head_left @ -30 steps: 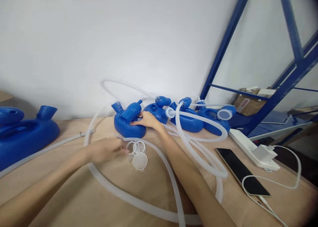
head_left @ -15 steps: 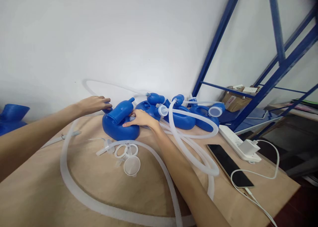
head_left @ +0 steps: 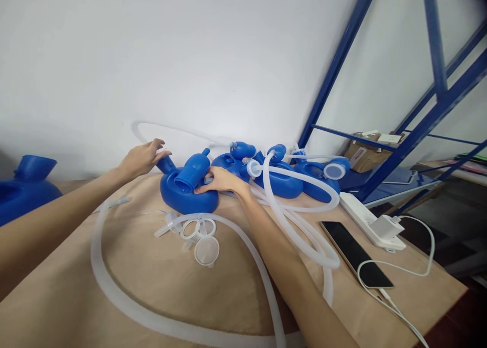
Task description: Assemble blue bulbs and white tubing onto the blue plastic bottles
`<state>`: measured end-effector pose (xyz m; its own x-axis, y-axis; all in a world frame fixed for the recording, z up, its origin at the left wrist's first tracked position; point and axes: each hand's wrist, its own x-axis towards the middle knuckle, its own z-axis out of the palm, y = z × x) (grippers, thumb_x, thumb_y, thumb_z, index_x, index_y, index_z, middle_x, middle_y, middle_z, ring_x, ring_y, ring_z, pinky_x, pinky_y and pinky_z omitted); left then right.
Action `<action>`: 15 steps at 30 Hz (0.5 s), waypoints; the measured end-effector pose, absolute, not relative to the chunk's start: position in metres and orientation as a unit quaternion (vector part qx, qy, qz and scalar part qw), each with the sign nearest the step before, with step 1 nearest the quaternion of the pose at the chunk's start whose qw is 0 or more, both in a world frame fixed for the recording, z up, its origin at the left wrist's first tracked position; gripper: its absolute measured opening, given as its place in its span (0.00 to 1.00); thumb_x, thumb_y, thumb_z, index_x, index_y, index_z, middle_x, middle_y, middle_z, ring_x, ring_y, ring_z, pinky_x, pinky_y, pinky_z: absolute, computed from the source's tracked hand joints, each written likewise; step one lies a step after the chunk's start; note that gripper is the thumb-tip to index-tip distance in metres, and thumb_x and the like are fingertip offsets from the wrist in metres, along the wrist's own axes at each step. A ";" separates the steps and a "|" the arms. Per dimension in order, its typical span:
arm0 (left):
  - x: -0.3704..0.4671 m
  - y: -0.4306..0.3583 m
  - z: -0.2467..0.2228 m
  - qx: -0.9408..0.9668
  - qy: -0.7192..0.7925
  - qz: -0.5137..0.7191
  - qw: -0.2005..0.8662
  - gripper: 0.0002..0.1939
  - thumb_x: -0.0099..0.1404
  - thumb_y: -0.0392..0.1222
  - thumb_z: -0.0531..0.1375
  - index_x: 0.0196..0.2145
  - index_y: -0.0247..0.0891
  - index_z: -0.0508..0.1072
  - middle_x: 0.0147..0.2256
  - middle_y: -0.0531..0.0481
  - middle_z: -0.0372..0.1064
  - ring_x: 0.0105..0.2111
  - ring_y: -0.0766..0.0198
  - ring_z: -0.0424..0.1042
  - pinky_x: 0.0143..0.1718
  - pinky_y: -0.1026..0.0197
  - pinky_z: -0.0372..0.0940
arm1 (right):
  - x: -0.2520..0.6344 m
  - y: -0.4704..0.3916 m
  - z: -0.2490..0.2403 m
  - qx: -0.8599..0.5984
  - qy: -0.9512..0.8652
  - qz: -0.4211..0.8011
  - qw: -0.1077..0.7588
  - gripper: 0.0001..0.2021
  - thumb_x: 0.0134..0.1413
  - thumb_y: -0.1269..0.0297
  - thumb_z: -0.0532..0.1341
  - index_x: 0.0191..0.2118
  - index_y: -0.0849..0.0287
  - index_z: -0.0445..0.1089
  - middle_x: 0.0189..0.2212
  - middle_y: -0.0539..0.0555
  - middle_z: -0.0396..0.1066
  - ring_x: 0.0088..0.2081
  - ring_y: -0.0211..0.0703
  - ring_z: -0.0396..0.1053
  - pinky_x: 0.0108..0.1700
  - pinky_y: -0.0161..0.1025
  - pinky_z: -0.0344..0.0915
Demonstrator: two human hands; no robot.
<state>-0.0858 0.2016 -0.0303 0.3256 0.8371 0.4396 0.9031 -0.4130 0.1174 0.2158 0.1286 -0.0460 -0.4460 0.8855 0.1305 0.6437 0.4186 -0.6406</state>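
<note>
A blue plastic bottle (head_left: pixel 186 202) rests on the brown-topped table, its neck pointing up and left. Across its top lies a blue cup-like piece (head_left: pixel 193 171) with a narrow spout and a threaded open end. My left hand (head_left: pixel 144 158) is at the bottle's neck, thumb and fingers apart. On the right side of the bottle, my right hand (head_left: pixel 222 180) has its thumb and fingers around the blue piece's side, some fingertips hidden. In front lie a white round cap (head_left: pixel 206 250), white rings (head_left: pixel 190 230) and clear small parts.
Translucent hose (head_left: pixel 125 307) loops over the table (head_left: pixel 160 282). More blue bottles (head_left: pixel 283 180) with tubes stand behind on the right. A phone (head_left: pixel 355 254), power strip (head_left: pixel 353 211) and blue rack (head_left: pixel 335 69) are right; another blue bottle (head_left: pixel 28 190) is far left.
My left hand's fingers have lifted and opened at the bottle's neck. The blue piece has turned slightly, showing its threaded end. The whole view has shifted a little to the left.
</note>
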 end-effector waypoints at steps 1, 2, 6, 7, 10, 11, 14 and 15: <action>-0.088 0.200 -0.031 -0.810 -0.541 -0.219 0.060 0.29 0.70 0.64 0.51 0.55 0.40 0.71 0.52 0.33 0.77 0.50 0.38 0.77 0.49 0.48 0.67 | 0.215 0.128 -0.046 -0.471 -0.811 0.259 0.233 0.30 0.37 0.44 0.77 0.44 0.57 0.78 0.42 0.53 0.81 0.47 0.52 0.77 0.46 0.39 0.69; -0.090 0.199 -0.032 -0.810 -0.546 -0.208 0.051 0.28 0.69 0.64 0.52 0.53 0.42 0.73 0.52 0.34 0.77 0.52 0.38 0.76 0.50 0.48 0.67 | 0.215 0.128 -0.047 -0.474 -0.810 0.255 0.232 0.30 0.38 0.43 0.77 0.44 0.57 0.78 0.42 0.53 0.81 0.47 0.52 0.77 0.46 0.39 0.69; -0.085 0.198 -0.032 -0.793 -0.584 -0.160 0.070 0.27 0.72 0.58 0.45 0.47 0.42 0.76 0.51 0.34 0.78 0.52 0.37 0.76 0.50 0.46 0.67 | 0.211 0.127 -0.049 -0.496 -0.803 0.232 0.234 0.29 0.39 0.41 0.77 0.43 0.56 0.79 0.40 0.54 0.81 0.45 0.53 0.78 0.44 0.39 0.69; -0.081 0.198 -0.033 -0.781 -0.600 -0.157 0.076 0.27 0.73 0.57 0.43 0.48 0.40 0.77 0.51 0.33 0.78 0.51 0.36 0.76 0.49 0.45 0.68 | 0.211 0.126 -0.050 -0.496 -0.804 0.227 0.237 0.29 0.40 0.41 0.76 0.43 0.57 0.79 0.40 0.54 0.81 0.45 0.53 0.78 0.45 0.39 0.68; -0.067 0.199 -0.034 -0.746 -0.642 -0.157 0.084 0.28 0.73 0.54 0.42 0.50 0.37 0.77 0.49 0.29 0.78 0.47 0.34 0.77 0.46 0.42 0.68 | 0.209 0.126 -0.051 -0.484 -0.811 0.223 0.242 0.30 0.40 0.40 0.76 0.44 0.57 0.79 0.40 0.54 0.81 0.47 0.53 0.78 0.47 0.40 0.68; -0.064 0.198 -0.034 -0.735 -0.654 -0.159 0.085 0.28 0.73 0.52 0.42 0.50 0.36 0.77 0.47 0.28 0.79 0.47 0.33 0.77 0.45 0.42 0.68 | 0.209 0.126 -0.052 -0.481 -0.813 0.221 0.242 0.30 0.40 0.39 0.76 0.44 0.57 0.79 0.42 0.54 0.81 0.48 0.54 0.78 0.48 0.41 0.68; -0.056 0.197 -0.035 -0.713 -0.676 -0.165 0.084 0.29 0.73 0.50 0.43 0.52 0.35 0.78 0.46 0.28 0.79 0.46 0.33 0.77 0.43 0.42 0.68 | 0.209 0.128 -0.053 -0.475 -0.819 0.218 0.237 0.34 0.41 0.36 0.75 0.48 0.57 0.78 0.49 0.57 0.80 0.53 0.58 0.77 0.53 0.44 0.69; -0.054 0.196 -0.035 -0.708 -0.681 -0.168 0.085 0.29 0.73 0.50 0.43 0.53 0.35 0.78 0.46 0.27 0.79 0.46 0.33 0.77 0.43 0.42 0.68 | 0.209 0.128 -0.054 -0.474 -0.820 0.216 0.237 0.36 0.41 0.35 0.74 0.50 0.57 0.78 0.51 0.58 0.80 0.55 0.59 0.76 0.54 0.46 0.69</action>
